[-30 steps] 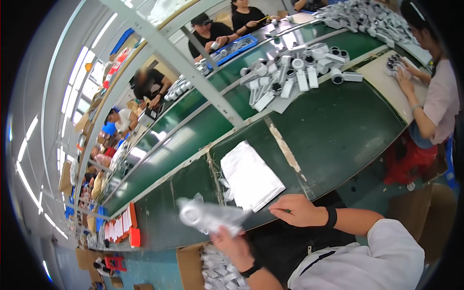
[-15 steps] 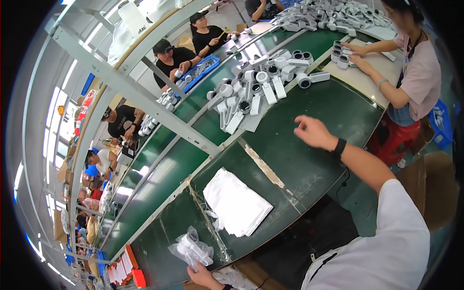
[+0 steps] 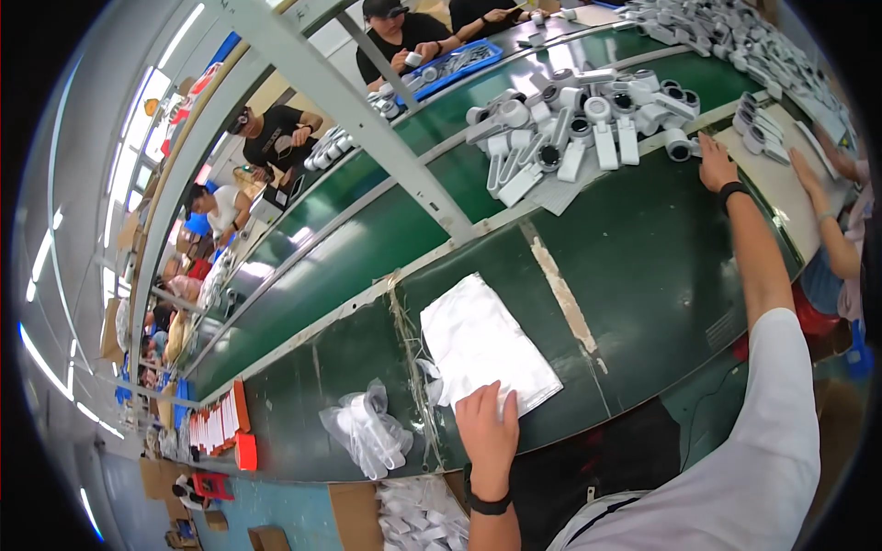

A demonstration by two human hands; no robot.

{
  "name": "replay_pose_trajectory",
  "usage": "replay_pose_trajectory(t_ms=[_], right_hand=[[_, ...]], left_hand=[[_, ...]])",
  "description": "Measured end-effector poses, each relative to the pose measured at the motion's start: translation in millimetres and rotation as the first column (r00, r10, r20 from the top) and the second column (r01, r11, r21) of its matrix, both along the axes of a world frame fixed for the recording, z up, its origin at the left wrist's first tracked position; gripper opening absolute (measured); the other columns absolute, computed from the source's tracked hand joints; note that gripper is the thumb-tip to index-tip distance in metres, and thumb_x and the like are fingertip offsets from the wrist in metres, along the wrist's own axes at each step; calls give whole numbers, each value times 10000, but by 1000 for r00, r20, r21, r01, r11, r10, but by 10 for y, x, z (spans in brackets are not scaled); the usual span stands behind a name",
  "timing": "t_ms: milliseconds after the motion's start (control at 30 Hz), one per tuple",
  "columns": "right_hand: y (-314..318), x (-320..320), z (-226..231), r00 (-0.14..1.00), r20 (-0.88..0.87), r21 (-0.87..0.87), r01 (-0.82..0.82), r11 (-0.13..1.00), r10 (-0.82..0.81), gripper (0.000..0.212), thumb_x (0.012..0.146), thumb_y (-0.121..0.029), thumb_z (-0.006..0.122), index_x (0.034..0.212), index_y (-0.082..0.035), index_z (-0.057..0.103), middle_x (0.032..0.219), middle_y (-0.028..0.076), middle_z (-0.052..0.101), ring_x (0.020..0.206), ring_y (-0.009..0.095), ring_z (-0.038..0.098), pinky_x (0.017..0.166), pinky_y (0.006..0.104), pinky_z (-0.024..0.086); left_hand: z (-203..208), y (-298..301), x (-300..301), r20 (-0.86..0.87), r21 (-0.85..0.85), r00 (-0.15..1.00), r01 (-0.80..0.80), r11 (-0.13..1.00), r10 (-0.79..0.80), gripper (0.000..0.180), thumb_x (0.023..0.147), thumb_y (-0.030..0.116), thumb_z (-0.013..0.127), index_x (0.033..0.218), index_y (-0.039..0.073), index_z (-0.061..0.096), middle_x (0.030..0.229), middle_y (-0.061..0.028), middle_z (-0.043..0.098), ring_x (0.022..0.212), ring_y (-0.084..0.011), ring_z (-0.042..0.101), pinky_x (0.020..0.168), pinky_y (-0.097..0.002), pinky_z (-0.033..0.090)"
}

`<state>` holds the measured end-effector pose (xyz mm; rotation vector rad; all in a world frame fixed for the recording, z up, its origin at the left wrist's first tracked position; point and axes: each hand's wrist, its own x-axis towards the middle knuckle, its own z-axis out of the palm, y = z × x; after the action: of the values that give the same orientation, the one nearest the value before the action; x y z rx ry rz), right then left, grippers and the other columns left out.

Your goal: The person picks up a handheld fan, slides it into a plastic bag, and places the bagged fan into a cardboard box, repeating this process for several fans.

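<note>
My right hand (image 3: 718, 165) reaches far out to the right, with its fingers closed round the handle of a white handheld device (image 3: 680, 145) with a round, dark-centred head. This device lies at the edge of a large heap of similar devices (image 3: 597, 119). Fingers apart and holding nothing, my left hand (image 3: 489, 424) is at the near edge of a stack of flat white bags (image 3: 487, 344). On the bench to its left lies a white device in a clear plastic bag (image 3: 369, 430).
Red-and-white boxes (image 3: 219, 422) stand at the bench's left end. Below the near edge is a carton of bagged white pieces (image 3: 423, 519). A metal post (image 3: 367, 119) rises beyond the bench. At right, a co-worker's hands (image 3: 808, 184) rest near devices on a pale board (image 3: 735, 151).
My right hand has stretched out to the device at the heap's edge. My left hand has let go of the bagged device and moved right to the white bags. The view has shifted.
</note>
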<state>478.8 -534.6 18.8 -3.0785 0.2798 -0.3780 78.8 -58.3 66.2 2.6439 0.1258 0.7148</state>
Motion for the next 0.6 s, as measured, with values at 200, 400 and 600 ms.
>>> replay_pose_trajectory(t_ms=[200,400,600], right_hand=[[297,-114,167,997,-8,-123,-73,990,72,478,815,-54,537,1284,-87,451,1251,145,485,1195,370,461,899,561,443],[407,-463,215,958,65,200,-286,937,278,225,842,-100,502,1048,-17,464,1055,257,563,990,456,556,827,509,461],[1201,-1410,623,939,236,924,-297,241,252,260,835,-110,610,1056,-52,487,840,61,574,632,137,584,544,301,480]], left_hand=[[-67,11,44,-104,63,990,-89,994,95,186,781,175,733,924,66,689,859,-77,624,802,-295,556,719,-401,442],[-77,42,96,-101,5,992,-75,997,75,117,820,145,685,889,52,694,845,-102,633,796,-308,561,717,-396,443],[-39,115,56,22,-164,996,-83,983,87,94,843,121,661,889,42,683,863,-123,656,801,-313,587,727,-388,464]])
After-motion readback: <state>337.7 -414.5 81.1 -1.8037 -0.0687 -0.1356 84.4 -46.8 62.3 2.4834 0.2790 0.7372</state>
